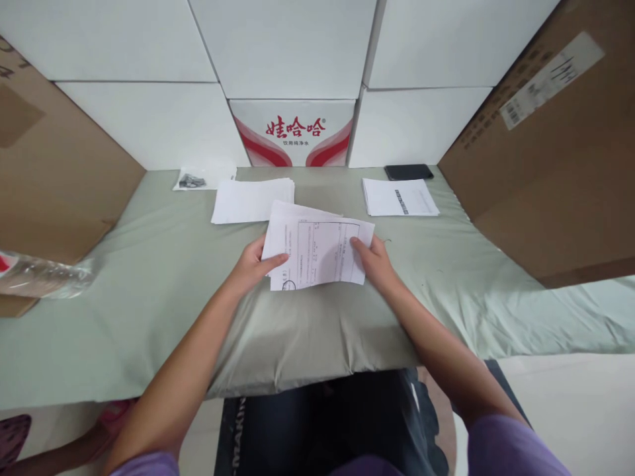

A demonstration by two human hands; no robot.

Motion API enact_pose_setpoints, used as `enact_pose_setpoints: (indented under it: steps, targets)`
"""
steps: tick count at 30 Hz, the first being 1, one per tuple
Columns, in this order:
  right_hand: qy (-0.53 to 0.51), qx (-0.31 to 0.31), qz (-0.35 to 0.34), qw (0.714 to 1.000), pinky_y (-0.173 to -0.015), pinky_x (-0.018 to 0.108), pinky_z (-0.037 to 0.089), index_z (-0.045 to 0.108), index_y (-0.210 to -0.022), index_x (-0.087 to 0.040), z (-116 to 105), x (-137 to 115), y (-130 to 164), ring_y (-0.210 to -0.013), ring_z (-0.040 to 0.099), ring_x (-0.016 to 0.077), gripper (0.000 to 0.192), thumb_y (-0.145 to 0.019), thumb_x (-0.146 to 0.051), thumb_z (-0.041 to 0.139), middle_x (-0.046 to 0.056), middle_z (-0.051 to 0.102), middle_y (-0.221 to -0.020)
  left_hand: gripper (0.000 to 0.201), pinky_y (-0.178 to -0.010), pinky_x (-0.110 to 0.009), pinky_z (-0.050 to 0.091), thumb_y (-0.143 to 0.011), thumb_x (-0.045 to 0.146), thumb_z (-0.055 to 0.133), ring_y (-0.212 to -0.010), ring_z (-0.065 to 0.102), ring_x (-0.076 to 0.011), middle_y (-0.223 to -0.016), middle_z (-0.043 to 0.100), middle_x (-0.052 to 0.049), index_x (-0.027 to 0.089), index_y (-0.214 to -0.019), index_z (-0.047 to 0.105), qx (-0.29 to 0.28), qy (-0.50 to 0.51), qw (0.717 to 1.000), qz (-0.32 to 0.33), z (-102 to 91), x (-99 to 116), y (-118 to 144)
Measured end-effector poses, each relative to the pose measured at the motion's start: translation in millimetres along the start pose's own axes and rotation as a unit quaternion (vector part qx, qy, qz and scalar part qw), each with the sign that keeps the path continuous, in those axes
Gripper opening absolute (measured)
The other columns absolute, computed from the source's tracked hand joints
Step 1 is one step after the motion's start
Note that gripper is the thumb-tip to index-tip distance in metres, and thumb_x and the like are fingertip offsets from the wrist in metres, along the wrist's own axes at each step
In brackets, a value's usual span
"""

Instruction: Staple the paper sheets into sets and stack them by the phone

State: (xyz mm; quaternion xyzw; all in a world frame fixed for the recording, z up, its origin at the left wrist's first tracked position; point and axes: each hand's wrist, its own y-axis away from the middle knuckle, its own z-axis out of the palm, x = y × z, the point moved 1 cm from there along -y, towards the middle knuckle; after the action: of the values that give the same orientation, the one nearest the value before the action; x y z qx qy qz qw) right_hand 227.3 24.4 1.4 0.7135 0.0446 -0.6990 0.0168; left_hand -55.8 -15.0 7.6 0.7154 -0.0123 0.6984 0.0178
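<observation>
We hold a small sheaf of white printed paper forms (317, 251), ruled with tables and slightly fanned, over the middle of the pale green cloth-covered bench (149, 277). Our left hand (253, 268) pinches its left edge, and our right hand (374, 261) grips its right edge.

You've got a pale green cloth (149, 277) over the table. Plain white stack (251, 199) lies at centre back; a printed stack (399, 197) sits well right of it. Black phone (408, 172) just behind the printed stack. Small clear bag (191, 180) of dark bits at back left, beside the plain stack. White boxes (288, 46) wall the back; one red-printed box (295, 132) in the middle. Brown cartons left (54, 178) and right (540, 152). Crumpled plastic bottle (44, 272) at the left edge.
</observation>
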Motion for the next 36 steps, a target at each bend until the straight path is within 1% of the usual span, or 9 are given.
enact_pose_setpoints:
  steps: [3, 9, 11, 13, 15, 17, 23, 28, 36]
  targets:
    - [-0.024, -0.024, -0.010, 0.999, -0.103, 0.048, 0.053, 0.063, -0.131, -0.022, 3, -4, 2, -0.117, 0.067, 0.0309, 0.061, -0.082, -0.058, 0.073, 0.012, 0.071, -0.127, 0.048, -0.086, -0.039, 0.057, -0.070, 0.049, 0.085, -0.092, 0.072, -0.0274, -0.098, 0.078, -0.012, 0.012, -0.099, 0.075, 0.024, -0.027, 0.999, 0.014, 0.0, -5, 2]
    - [-0.044, -0.120, -0.095, 0.987, -0.112, 0.046, 0.047, 0.030, -0.162, -0.031, -6, -18, -1, -0.138, 0.055, 0.0297, 0.110, -0.071, -0.062, 0.083, 0.012, 0.053, -0.152, 0.038, -0.075, -0.036, 0.056, -0.065, 0.049, 0.088, -0.075, 0.070, -0.0234, -0.073, 0.072, -0.005, 0.017, -0.079, 0.073, 0.040, 0.029, 0.998, 0.048, 0.4, -16, 6]
    - [-0.059, -0.156, -0.092, 0.982, -0.106, 0.046, 0.052, 0.038, -0.158, -0.031, -14, -21, -2, -0.129, 0.062, 0.0294, 0.104, -0.070, -0.061, 0.085, 0.013, 0.059, -0.146, 0.040, -0.077, -0.038, 0.057, -0.064, 0.050, 0.088, -0.078, 0.071, -0.0248, -0.077, 0.074, -0.006, 0.017, -0.081, 0.072, 0.049, 0.041, 0.997, 0.043, 3.0, -18, 6]
    - [-0.059, -0.173, -0.079, 0.980, -0.097, 0.044, 0.056, 0.060, -0.140, -0.027, -21, -19, -4, -0.114, 0.069, 0.0276, 0.077, -0.073, -0.056, 0.085, 0.011, 0.070, -0.129, 0.043, -0.081, -0.040, 0.058, -0.064, 0.051, 0.088, -0.083, 0.073, -0.0264, -0.085, 0.076, -0.009, 0.017, -0.086, 0.073, 0.045, 0.042, 0.997, 0.036, 5.7, -19, 5]
    - [-0.056, -0.147, -0.073, 0.985, -0.091, 0.041, 0.059, 0.074, -0.112, -0.023, -27, -15, -6, -0.100, 0.073, 0.0250, 0.049, -0.075, -0.053, 0.084, 0.009, 0.077, -0.109, 0.048, -0.083, -0.041, 0.060, -0.061, 0.050, 0.090, -0.087, 0.074, -0.0279, -0.091, 0.078, -0.011, 0.016, -0.091, 0.073, 0.026, 0.034, 0.999, 0.028, 7.6, -21, 4]
    - [-0.056, -0.094, -0.080, 0.991, -0.087, 0.039, 0.059, 0.076, -0.098, -0.022, -31, -12, -7, -0.093, 0.074, 0.0233, 0.037, -0.077, -0.052, 0.083, 0.007, 0.078, -0.100, 0.053, -0.084, -0.042, 0.061, -0.058, 0.049, 0.092, -0.089, 0.075, -0.0291, -0.096, 0.079, -0.013, 0.015, -0.094, 0.074, 0.012, 0.021, 0.999, 0.024, 8.8, -21, 4]
    - [-0.023, -0.105, -0.086, 0.990, -0.086, 0.038, 0.061, 0.079, -0.101, -0.022, -31, -26, 2, -0.095, 0.075, 0.0243, 0.045, -0.071, -0.055, 0.086, 0.008, 0.079, -0.103, 0.051, -0.087, -0.043, 0.062, -0.069, 0.054, 0.086, -0.091, 0.076, -0.0288, -0.100, 0.080, -0.015, 0.012, -0.096, 0.077, 0.047, -0.019, 0.998, 0.036, 17.7, -14, 13]
    - [-0.024, -0.136, -0.087, 0.987, -0.089, 0.039, 0.060, 0.081, -0.092, -0.022, -25, -31, 11, -0.095, 0.075, 0.0248, 0.034, -0.079, -0.053, 0.080, 0.008, 0.080, -0.096, 0.055, -0.092, -0.040, 0.061, -0.074, 0.058, 0.082, -0.097, 0.075, -0.0261, -0.104, 0.079, -0.014, 0.016, -0.108, 0.077, 0.052, 0.002, 0.995, 0.082, 29.3, -15, 19]
    - [0.034, -0.113, -0.085, 0.989, -0.082, 0.039, 0.061, 0.080, -0.091, -0.020, -22, -18, 10, -0.086, 0.074, 0.0246, 0.040, -0.081, -0.059, 0.076, 0.009, 0.078, -0.088, 0.058, -0.091, -0.045, 0.060, -0.075, 0.069, 0.074, -0.093, 0.074, -0.0289, -0.095, 0.079, -0.013, 0.015, -0.096, 0.078, 0.036, -0.070, 0.997, 0.022, 36.9, -20, 17]
